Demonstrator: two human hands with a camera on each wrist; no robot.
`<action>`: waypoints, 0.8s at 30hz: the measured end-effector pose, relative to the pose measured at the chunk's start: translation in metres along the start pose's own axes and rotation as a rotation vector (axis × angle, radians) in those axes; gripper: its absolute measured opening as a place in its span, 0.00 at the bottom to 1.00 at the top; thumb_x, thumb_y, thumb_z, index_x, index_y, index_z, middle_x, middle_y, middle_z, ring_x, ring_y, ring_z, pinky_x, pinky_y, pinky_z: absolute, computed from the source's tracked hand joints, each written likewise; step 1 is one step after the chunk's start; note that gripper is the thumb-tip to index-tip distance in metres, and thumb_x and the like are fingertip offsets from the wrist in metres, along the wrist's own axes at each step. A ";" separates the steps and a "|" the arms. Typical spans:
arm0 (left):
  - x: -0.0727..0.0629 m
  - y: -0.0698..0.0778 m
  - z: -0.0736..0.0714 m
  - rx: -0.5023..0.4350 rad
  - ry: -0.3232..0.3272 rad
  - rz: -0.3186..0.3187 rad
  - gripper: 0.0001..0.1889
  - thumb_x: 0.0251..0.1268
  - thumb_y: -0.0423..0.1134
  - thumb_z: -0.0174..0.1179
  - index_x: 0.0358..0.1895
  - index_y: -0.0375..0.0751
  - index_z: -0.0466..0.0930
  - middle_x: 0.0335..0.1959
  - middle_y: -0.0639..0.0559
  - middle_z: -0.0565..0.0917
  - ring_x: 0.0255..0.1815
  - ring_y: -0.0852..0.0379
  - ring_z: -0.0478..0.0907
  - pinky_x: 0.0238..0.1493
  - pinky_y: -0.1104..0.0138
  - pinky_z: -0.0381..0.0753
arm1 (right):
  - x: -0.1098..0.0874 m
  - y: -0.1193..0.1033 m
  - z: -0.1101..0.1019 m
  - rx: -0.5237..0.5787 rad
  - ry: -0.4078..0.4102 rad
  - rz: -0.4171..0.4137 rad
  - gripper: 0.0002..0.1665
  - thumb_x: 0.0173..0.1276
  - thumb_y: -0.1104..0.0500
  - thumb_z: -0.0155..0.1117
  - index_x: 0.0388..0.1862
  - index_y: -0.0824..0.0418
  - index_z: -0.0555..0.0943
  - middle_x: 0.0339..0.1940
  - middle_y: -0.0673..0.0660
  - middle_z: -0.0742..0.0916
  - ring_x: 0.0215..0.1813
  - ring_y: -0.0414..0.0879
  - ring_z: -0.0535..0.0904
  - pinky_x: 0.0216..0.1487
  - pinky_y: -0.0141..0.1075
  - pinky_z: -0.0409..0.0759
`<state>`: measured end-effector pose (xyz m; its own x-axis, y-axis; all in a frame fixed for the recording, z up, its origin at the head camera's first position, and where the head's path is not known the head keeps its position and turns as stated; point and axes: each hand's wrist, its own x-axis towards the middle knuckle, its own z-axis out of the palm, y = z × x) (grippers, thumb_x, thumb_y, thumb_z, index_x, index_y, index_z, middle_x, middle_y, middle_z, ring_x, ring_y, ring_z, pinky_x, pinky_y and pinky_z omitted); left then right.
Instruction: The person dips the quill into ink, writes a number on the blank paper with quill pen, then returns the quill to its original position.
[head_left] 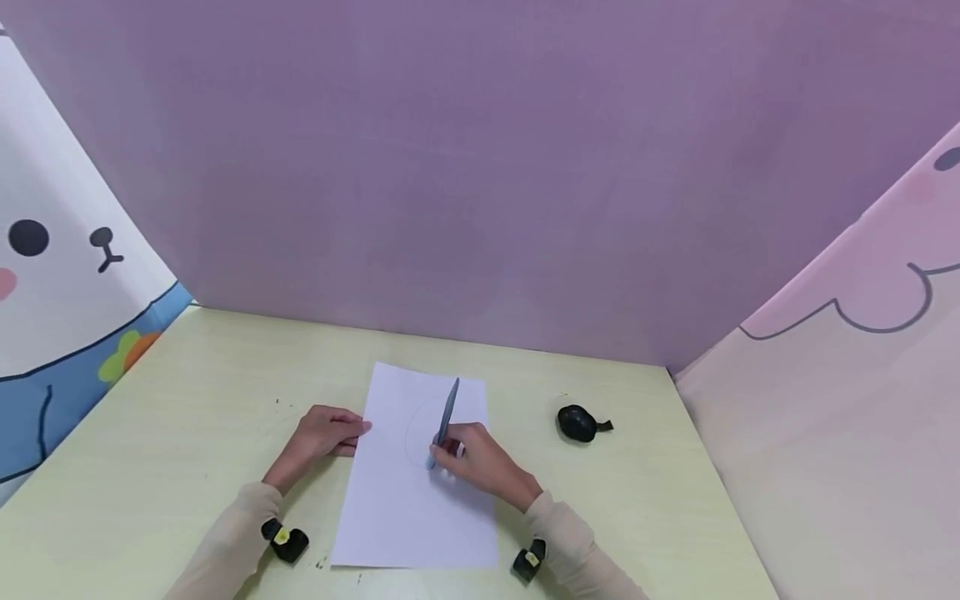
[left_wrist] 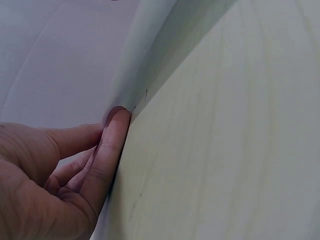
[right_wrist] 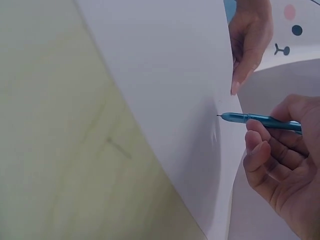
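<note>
A white sheet of paper (head_left: pixel 416 525) lies on the table with a faint curved line (head_left: pixel 407 429) drawn on it. My right hand (head_left: pixel 480 458) grips a slim blue pen (head_left: pixel 448 408) over the sheet, tilted with its upper end away from me. In the right wrist view the pen (right_wrist: pixel 234 117) points its fine tip at the paper, the tip right at the surface. At the left edge of the sheet is my left hand (head_left: pixel 324 433). The left wrist view shows that hand (left_wrist: pixel 65 175) pinching the paper's edge, thumb above and a finger beneath, and the edge is slightly lifted.
To the right of the paper a small black rounded object (head_left: pixel 577 423) with a short tab sits on the table (head_left: pixel 637 517). A purple wall (head_left: pixel 450 167) stands behind, and printed side panels (head_left: pixel 82 167) flank the table. Small dark marks dot the tabletop.
</note>
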<state>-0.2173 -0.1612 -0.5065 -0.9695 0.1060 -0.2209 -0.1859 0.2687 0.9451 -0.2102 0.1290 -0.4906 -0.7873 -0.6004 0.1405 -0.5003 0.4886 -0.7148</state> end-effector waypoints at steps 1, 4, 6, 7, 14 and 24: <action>0.000 0.000 0.000 -0.003 -0.002 -0.001 0.15 0.72 0.35 0.67 0.49 0.21 0.84 0.31 0.48 0.89 0.29 0.59 0.87 0.34 0.66 0.92 | 0.000 0.000 0.000 0.001 -0.001 -0.001 0.07 0.76 0.63 0.65 0.36 0.61 0.86 0.27 0.49 0.88 0.29 0.29 0.78 0.31 0.24 0.82; 0.000 -0.001 0.001 -0.006 -0.004 -0.009 0.15 0.72 0.35 0.67 0.49 0.21 0.84 0.31 0.48 0.89 0.29 0.59 0.87 0.34 0.66 0.92 | 0.000 0.000 0.000 0.009 -0.011 -0.006 0.07 0.76 0.64 0.64 0.35 0.62 0.86 0.28 0.50 0.88 0.29 0.30 0.78 0.32 0.25 0.82; 0.000 -0.002 0.001 -0.001 -0.001 -0.015 0.15 0.72 0.35 0.67 0.49 0.22 0.84 0.31 0.48 0.89 0.29 0.59 0.87 0.34 0.66 0.92 | 0.000 -0.001 0.000 0.013 -0.018 -0.013 0.08 0.76 0.64 0.64 0.35 0.62 0.86 0.28 0.50 0.88 0.30 0.30 0.78 0.32 0.25 0.82; 0.000 -0.003 0.001 0.004 0.002 -0.017 0.15 0.71 0.35 0.68 0.49 0.22 0.84 0.31 0.48 0.89 0.29 0.59 0.87 0.34 0.65 0.92 | 0.000 -0.001 0.000 0.013 -0.020 -0.018 0.08 0.76 0.65 0.64 0.35 0.62 0.85 0.28 0.51 0.88 0.30 0.30 0.78 0.32 0.25 0.82; 0.001 -0.003 0.000 0.011 0.007 -0.009 0.16 0.72 0.36 0.68 0.49 0.22 0.84 0.31 0.48 0.88 0.29 0.59 0.87 0.34 0.66 0.92 | 0.003 -0.001 -0.002 -0.016 -0.009 -0.026 0.08 0.75 0.65 0.63 0.33 0.61 0.84 0.27 0.51 0.87 0.29 0.30 0.77 0.32 0.24 0.81; 0.003 -0.002 0.000 0.021 0.010 -0.013 0.16 0.71 0.37 0.68 0.50 0.22 0.84 0.32 0.47 0.89 0.30 0.59 0.86 0.34 0.66 0.92 | 0.004 0.000 -0.009 -0.055 0.018 -0.011 0.08 0.74 0.66 0.64 0.32 0.60 0.84 0.27 0.49 0.87 0.30 0.31 0.77 0.33 0.24 0.81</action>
<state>-0.2200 -0.1609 -0.5089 -0.9687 0.0927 -0.2302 -0.1949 0.2899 0.9370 -0.2166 0.1320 -0.4840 -0.7875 -0.5950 0.1609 -0.5279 0.5164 -0.6743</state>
